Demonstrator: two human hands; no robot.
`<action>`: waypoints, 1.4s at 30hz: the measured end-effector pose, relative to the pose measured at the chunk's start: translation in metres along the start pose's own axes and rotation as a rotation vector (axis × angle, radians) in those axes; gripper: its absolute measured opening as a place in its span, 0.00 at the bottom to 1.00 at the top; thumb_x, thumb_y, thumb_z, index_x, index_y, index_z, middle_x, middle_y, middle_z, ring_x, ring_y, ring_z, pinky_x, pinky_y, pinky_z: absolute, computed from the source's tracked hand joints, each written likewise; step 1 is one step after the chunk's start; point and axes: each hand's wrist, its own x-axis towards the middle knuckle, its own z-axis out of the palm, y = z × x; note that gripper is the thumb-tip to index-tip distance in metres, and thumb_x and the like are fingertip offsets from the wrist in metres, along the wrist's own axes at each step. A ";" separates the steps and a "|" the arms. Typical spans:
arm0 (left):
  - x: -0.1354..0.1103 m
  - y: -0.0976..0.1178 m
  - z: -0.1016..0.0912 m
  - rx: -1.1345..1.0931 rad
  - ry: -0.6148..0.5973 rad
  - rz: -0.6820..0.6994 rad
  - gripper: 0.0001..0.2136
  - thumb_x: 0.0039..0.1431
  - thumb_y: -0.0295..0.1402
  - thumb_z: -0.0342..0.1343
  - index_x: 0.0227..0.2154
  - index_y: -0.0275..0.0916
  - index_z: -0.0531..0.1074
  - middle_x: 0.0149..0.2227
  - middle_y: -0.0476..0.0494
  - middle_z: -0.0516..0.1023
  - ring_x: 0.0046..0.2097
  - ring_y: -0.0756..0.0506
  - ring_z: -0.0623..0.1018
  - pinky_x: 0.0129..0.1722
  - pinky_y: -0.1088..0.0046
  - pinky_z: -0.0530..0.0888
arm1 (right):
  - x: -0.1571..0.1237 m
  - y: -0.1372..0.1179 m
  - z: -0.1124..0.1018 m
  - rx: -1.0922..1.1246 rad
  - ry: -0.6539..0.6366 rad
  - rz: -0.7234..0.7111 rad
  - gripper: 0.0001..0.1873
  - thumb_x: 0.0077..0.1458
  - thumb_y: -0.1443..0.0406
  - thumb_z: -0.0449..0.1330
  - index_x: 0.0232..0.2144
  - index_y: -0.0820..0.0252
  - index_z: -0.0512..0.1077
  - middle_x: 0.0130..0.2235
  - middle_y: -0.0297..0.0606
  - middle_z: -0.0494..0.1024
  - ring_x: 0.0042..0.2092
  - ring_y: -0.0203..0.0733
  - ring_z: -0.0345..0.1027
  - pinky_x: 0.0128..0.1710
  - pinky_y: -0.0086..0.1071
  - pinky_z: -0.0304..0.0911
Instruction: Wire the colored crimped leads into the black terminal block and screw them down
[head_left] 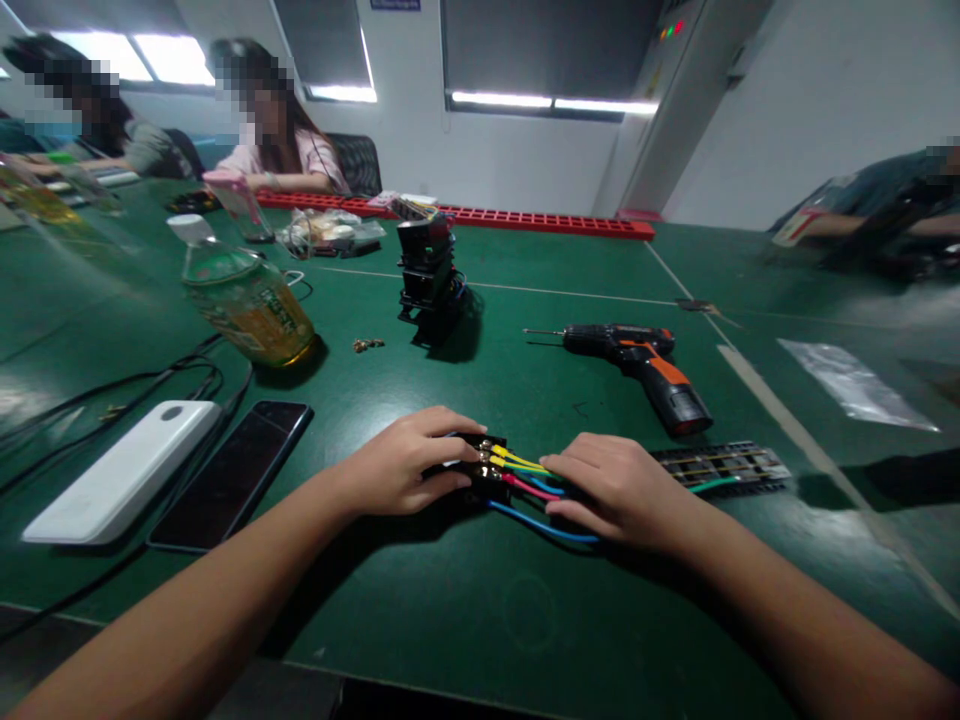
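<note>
My left hand (pixel 405 462) is curled around a small black terminal block (pixel 486 462) lying on the green table (pixel 480 620). Yellow, red, green and blue wires (pixel 525 472) run out of the block to the right. My right hand (pixel 619 490) lies over these wires with its fingers bent and pressed down on them. A blue wire (pixel 547 528) loops out under that hand. A dark slotted rail (pixel 720 466) lies just right of my right hand, with a green wire across it.
An orange and black cordless drill (pixel 645 365) lies behind my right hand. A black stacked device (pixel 429 282), a tilted drink bottle (pixel 244 298), a phone (pixel 232 472), a white power bank (pixel 124 470) and cables sit to the left. Other people sit at the far edges.
</note>
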 end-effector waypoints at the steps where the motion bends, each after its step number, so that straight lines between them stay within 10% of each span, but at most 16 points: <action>1: 0.000 0.000 0.000 0.000 -0.001 0.001 0.09 0.70 0.33 0.57 0.49 0.40 0.76 0.57 0.34 0.78 0.54 0.39 0.79 0.52 0.60 0.77 | 0.000 0.000 0.000 0.000 -0.001 0.003 0.21 0.71 0.52 0.53 0.47 0.63 0.75 0.35 0.40 0.77 0.36 0.39 0.69 0.36 0.33 0.60; 13: 0.000 0.003 0.000 0.007 0.007 -0.004 0.09 0.69 0.32 0.57 0.49 0.39 0.75 0.56 0.34 0.79 0.54 0.39 0.79 0.52 0.60 0.77 | 0.005 -0.021 -0.004 -0.082 0.172 -0.035 0.25 0.67 0.48 0.57 0.47 0.66 0.75 0.45 0.49 0.80 0.45 0.48 0.74 0.43 0.41 0.68; 18: 0.001 0.003 0.000 0.013 0.014 -0.004 0.09 0.69 0.32 0.58 0.49 0.39 0.75 0.56 0.35 0.79 0.53 0.39 0.79 0.52 0.60 0.77 | 0.013 -0.050 -0.005 -0.078 0.332 -0.163 0.09 0.66 0.64 0.61 0.42 0.66 0.75 0.39 0.44 0.81 0.43 0.43 0.75 0.43 0.40 0.73; 27: 0.001 0.004 -0.001 0.028 0.019 0.016 0.09 0.69 0.32 0.57 0.49 0.39 0.74 0.55 0.34 0.79 0.53 0.39 0.80 0.51 0.60 0.78 | 0.016 -0.070 0.015 0.043 0.283 -0.239 0.09 0.64 0.72 0.57 0.38 0.70 0.78 0.37 0.43 0.80 0.44 0.44 0.77 0.57 0.39 0.75; 42: 0.001 0.002 0.000 0.052 0.025 0.019 0.10 0.69 0.32 0.57 0.51 0.39 0.73 0.56 0.34 0.78 0.53 0.39 0.80 0.52 0.60 0.78 | 0.014 -0.086 0.040 -0.002 0.159 -0.069 0.08 0.64 0.65 0.58 0.36 0.65 0.74 0.37 0.43 0.78 0.43 0.46 0.76 0.51 0.42 0.76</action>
